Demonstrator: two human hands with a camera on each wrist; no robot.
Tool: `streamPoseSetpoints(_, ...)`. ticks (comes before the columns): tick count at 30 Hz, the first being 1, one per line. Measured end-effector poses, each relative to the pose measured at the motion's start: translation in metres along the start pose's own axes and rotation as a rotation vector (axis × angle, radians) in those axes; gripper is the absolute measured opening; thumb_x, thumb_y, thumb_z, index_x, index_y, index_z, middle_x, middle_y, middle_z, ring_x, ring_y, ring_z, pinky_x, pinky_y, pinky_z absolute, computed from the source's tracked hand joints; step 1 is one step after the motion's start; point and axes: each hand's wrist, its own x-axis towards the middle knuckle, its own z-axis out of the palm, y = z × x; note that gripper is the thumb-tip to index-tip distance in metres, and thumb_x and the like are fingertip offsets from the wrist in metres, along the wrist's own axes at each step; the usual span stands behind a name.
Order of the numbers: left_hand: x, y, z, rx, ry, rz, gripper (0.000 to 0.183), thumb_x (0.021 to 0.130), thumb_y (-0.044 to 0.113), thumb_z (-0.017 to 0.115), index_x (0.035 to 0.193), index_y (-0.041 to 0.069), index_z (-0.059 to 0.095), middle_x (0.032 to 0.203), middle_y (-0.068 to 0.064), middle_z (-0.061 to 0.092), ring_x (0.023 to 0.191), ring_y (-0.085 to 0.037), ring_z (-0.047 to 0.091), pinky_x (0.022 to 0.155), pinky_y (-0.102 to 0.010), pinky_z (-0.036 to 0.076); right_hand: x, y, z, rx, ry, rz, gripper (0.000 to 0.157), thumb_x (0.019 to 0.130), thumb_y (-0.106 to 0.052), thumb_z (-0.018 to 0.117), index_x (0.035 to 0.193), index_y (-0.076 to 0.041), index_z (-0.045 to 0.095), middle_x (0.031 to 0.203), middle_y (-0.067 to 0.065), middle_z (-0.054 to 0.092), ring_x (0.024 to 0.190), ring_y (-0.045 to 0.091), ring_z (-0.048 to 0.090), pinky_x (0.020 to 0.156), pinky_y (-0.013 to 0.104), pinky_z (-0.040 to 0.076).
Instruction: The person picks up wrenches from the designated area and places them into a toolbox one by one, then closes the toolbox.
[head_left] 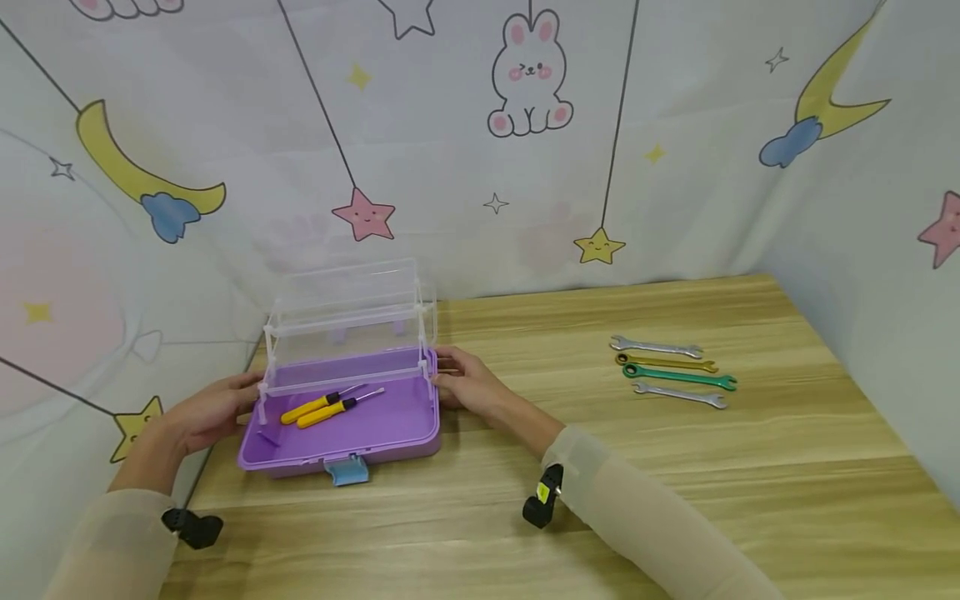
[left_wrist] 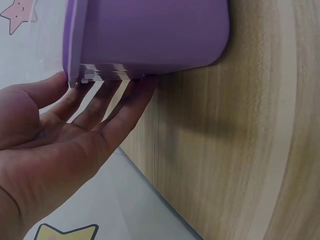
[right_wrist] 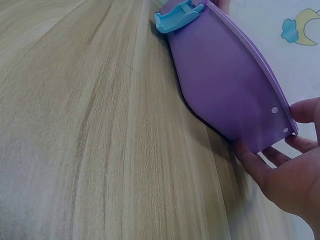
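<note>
**Both hands on the purple box**

Sleeves first, pale and sheer, reaching in from the bottom edge with a small black wrist camera strapped under each. Ahead of them sits the purple box [head_left: 352, 429], standing open at the left end of the wooden table [head_left: 675, 500], close to the table's left edge and the printed backdrop [head_left: 480, 125]. It is a shallow tray with rounded corners, a light blue latch [head_left: 347, 472] hanging at its front wall, and clear plastic tiers [head_left: 347, 321] lifted up and back on thin white arms. Two yellow-handled screwdrivers [head_left: 324, 408] lie side by side on the purple floor, tips pointing right.

Left hand [head_left: 206, 412] is against the box's left end; in the left wrist view the fingers [left_wrist: 112, 107] lie straight and relaxed, tips touching the underside of the rim, gripping nothing. Right hand [head_left: 468, 386] mirrors it on the right end, fingers [right_wrist: 252, 160] extended along the back corner, thumb above the rim, touching rather than clutching.

Over to the right, well apart from the box, four wrenches [head_left: 675, 372] lie in a neat row: silver, gold, green, silver.
</note>
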Motion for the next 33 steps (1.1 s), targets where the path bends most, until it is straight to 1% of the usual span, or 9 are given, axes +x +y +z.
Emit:
streamPoseSetpoints(3, 0.0007, -0.0012, 0.0005, -0.011, 0.003, 0.004, 0.076, 0.117, 0.036, 0.037, 0.166, -0.003, -0.006, 0.171, -0.035, 0.006, 0.157, -0.054, 0.011, 0.121, -0.066, 0.031, -0.0012, -0.0008, 0.0001, 0.006, -0.002, 0.003, 0.048, 0.106, 0.004, 0.055, 0.153, 0.000, 0.048, 0.149, 0.025, 0.052, 0.136, 0.043, 0.055, 0.102, 0.044, 0.058)
streamPoseSetpoints(6, 0.0008, -0.0026, -0.0002, -0.018, 0.003, 0.012, 0.075, 0.117, 0.036, 0.036, 0.167, -0.003, -0.005, 0.171, -0.034, 0.007, 0.157, -0.053, 0.013, 0.121, -0.066, 0.032, -0.0024, -0.0019, 0.0003, -0.002, 0.001, 0.004, 0.048, 0.106, 0.002, 0.055, 0.154, 0.000, 0.048, 0.150, 0.025, 0.051, 0.136, 0.044, 0.055, 0.101, 0.045, 0.059)
streamPoseSetpoints(12, -0.0003, -0.0037, -0.0003, -0.018, 0.017, 0.015, 0.071, 0.118, 0.033, 0.035, 0.167, -0.002, -0.002, 0.171, -0.034, 0.011, 0.156, -0.052, 0.018, 0.119, -0.062, 0.038, -0.0025, -0.0021, 0.0004, -0.037, 0.006, 0.000, 0.048, 0.106, -0.002, 0.055, 0.154, -0.002, 0.049, 0.151, 0.024, 0.052, 0.134, 0.040, 0.058, 0.098, 0.046, 0.060)
streamPoseSetpoints(16, -0.0010, -0.0026, 0.0003, -0.021, 0.021, 0.007, 0.070, 0.118, 0.031, 0.035, 0.167, -0.002, -0.002, 0.171, -0.034, 0.011, 0.156, -0.052, 0.018, 0.120, -0.064, 0.034, -0.0032, -0.0031, 0.0010, -0.049, 0.011, -0.006, 0.049, 0.106, -0.002, 0.056, 0.154, -0.002, 0.050, 0.149, 0.024, 0.054, 0.132, 0.039, 0.059, 0.097, 0.048, 0.060)
streamPoseSetpoints(19, -0.0002, -0.0023, -0.0005, -0.021, 0.024, -0.002, 0.069, 0.118, 0.029, 0.034, 0.167, -0.002, -0.003, 0.170, -0.035, 0.010, 0.155, -0.052, 0.019, 0.120, -0.064, 0.035, -0.0032, -0.0036, 0.0016, -0.053, 0.017, -0.009, 0.050, 0.105, -0.003, 0.057, 0.154, -0.002, 0.050, 0.147, 0.024, 0.055, 0.130, 0.038, 0.061, 0.096, 0.048, 0.061)
streamPoseSetpoints(23, 0.0007, -0.0031, -0.0032, -0.031, 0.028, -0.016, 0.069, 0.117, 0.028, 0.034, 0.166, -0.004, -0.002, 0.170, -0.035, 0.011, 0.154, -0.049, 0.025, 0.118, -0.060, 0.040, -0.0018, -0.0035, 0.0027, -0.033, 0.028, -0.006, 0.050, 0.103, -0.002, 0.059, 0.153, -0.002, 0.052, 0.146, 0.024, 0.057, 0.127, 0.038, 0.063, 0.095, 0.049, 0.061)
streamPoseSetpoints(27, 0.0008, -0.0050, -0.0048, -0.035, 0.039, -0.024, 0.070, 0.117, 0.030, 0.036, 0.167, -0.004, 0.001, 0.170, -0.033, 0.015, 0.149, -0.039, 0.036, 0.114, -0.051, 0.047, -0.0007, -0.0041, 0.0034, -0.010, 0.039, 0.004, 0.050, 0.102, -0.001, 0.061, 0.151, -0.002, 0.054, 0.144, 0.023, 0.058, 0.124, 0.036, 0.064, 0.093, 0.050, 0.062)
streamPoseSetpoints(30, 0.0012, -0.0059, -0.0041, -0.030, 0.043, -0.018, 0.071, 0.117, 0.031, 0.038, 0.167, -0.004, 0.003, 0.170, -0.033, 0.018, 0.148, -0.036, 0.038, 0.114, -0.049, 0.046, -0.0012, -0.0051, 0.0024, -0.003, 0.050, 0.006, 0.048, 0.102, -0.001, 0.061, 0.149, -0.001, 0.056, 0.142, 0.023, 0.060, 0.120, 0.033, 0.065, 0.092, 0.048, 0.063)
streamPoseSetpoints(33, 0.0019, -0.0040, -0.0010, -0.028, 0.048, -0.005, 0.072, 0.116, 0.032, 0.041, 0.167, -0.005, 0.005, 0.168, -0.033, 0.022, 0.147, -0.036, 0.040, 0.115, -0.050, 0.045, -0.0028, -0.0067, -0.0008, 0.005, 0.058, 0.002, 0.044, 0.102, 0.000, 0.061, 0.147, 0.001, 0.058, 0.138, 0.023, 0.061, 0.116, 0.029, 0.065, 0.091, 0.048, 0.063)
